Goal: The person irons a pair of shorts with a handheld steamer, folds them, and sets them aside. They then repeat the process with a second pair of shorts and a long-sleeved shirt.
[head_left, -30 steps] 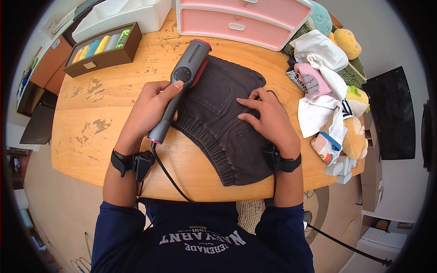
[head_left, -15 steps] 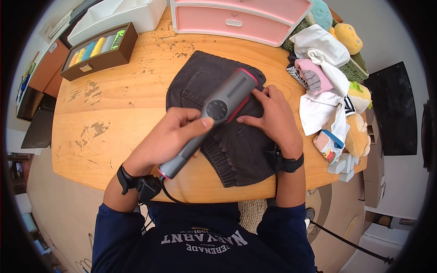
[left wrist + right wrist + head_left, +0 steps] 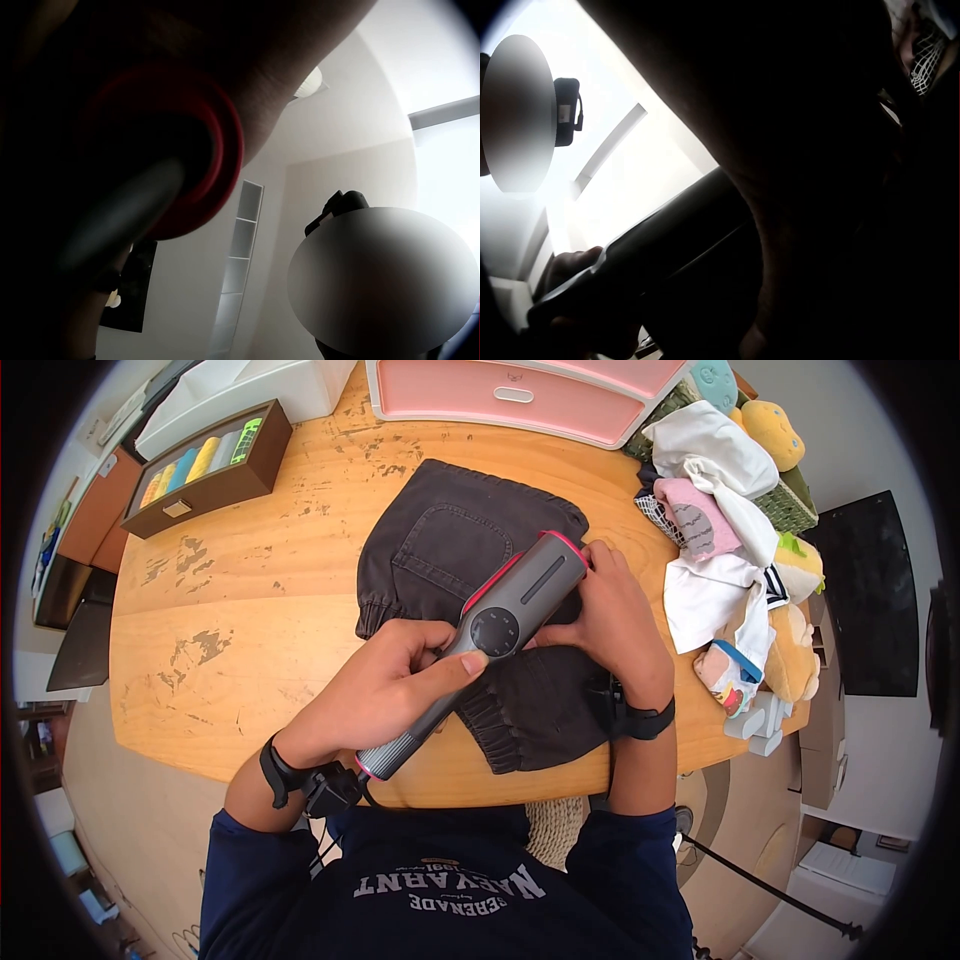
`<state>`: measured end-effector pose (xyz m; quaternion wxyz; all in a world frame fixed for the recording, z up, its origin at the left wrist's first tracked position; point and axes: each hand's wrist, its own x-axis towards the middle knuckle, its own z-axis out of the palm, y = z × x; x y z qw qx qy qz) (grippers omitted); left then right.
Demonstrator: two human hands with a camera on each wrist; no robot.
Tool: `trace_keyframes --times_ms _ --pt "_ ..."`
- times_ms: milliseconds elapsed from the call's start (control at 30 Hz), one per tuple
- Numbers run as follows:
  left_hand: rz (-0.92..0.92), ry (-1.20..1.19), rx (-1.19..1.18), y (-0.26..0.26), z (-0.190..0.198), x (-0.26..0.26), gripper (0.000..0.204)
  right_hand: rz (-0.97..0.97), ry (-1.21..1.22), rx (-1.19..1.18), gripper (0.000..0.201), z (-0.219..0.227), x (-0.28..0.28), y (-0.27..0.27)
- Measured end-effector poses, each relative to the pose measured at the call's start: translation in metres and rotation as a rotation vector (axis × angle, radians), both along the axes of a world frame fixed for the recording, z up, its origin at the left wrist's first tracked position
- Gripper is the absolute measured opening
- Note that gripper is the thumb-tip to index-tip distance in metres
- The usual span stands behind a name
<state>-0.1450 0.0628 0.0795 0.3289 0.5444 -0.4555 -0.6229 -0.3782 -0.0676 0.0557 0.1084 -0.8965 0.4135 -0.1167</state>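
Folded dark trousers (image 3: 440, 570) with a stitched pocket and a gathered elastic edge lie on the wooden table in the head view. My left hand (image 3: 385, 685) grips the handle of a grey handheld steam iron (image 3: 540, 585) with pink-red trim, its thumb beside the round control panel. Slantwise, the iron's head overlaps the right part of the trousers. At their right side my right hand (image 3: 625, 615) rests, thumb and forefinger spread apart, with the fingertips hidden behind the iron. In the dark left wrist view the red-ringed end of the iron (image 3: 229, 142) shows.
A brown box (image 3: 205, 500) of rolled cloths and a white bin (image 3: 240, 405) stand at the back left. Pink drawers (image 3: 450, 400) are at the back. Rumpled clothes (image 3: 715, 470), plush toys and a green basket (image 3: 790, 505) crowd the right side.
My left hand has swung the iron from the trousers' upper left edge rightward and toward me, up against my right hand. The right hand has shifted slightly right.
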Motion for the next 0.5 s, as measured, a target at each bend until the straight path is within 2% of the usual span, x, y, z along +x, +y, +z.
trace_keyframes --times_ms 500 --pt "0.060 0.029 -0.002 -0.0063 -0.0032 0.0034 0.040 0.009 0.011 0.019 0.070 -0.0005 0.0021 0.0020"
